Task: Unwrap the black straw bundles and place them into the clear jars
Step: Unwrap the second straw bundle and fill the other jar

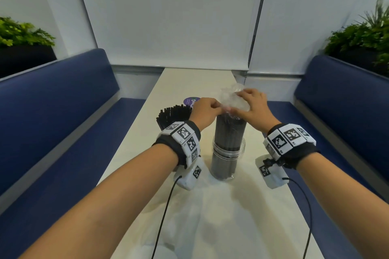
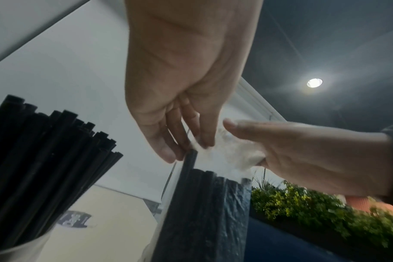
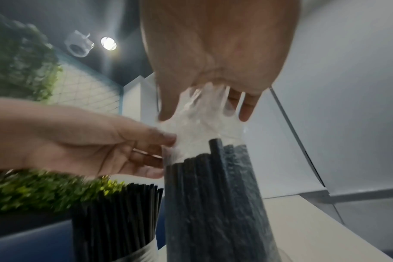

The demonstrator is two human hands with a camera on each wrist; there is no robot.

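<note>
A bundle of black straws [image 1: 230,130] in clear plastic wrap stands upright in a clear jar [image 1: 228,149] at the table's middle. The wrap's loose top [image 1: 232,99] is bunched above the straw ends. My left hand [image 1: 216,108] pinches the wrap at its left edge, just over the straws [image 2: 210,209]. My right hand [image 1: 242,99] grips the crumpled top from the right, its fingers [image 3: 246,108] curled into the plastic [image 3: 200,122]. A second jar of loose black straws [image 1: 174,114] stands to the left, partly hidden behind my left wrist.
A round purple sticker [image 1: 190,100] lies on the table [image 1: 195,82] beyond the jars. A flat piece of clear plastic [image 1: 187,212] lies on the near table. Blue benches [image 1: 63,115] flank both sides, with plants [image 1: 362,38] behind them.
</note>
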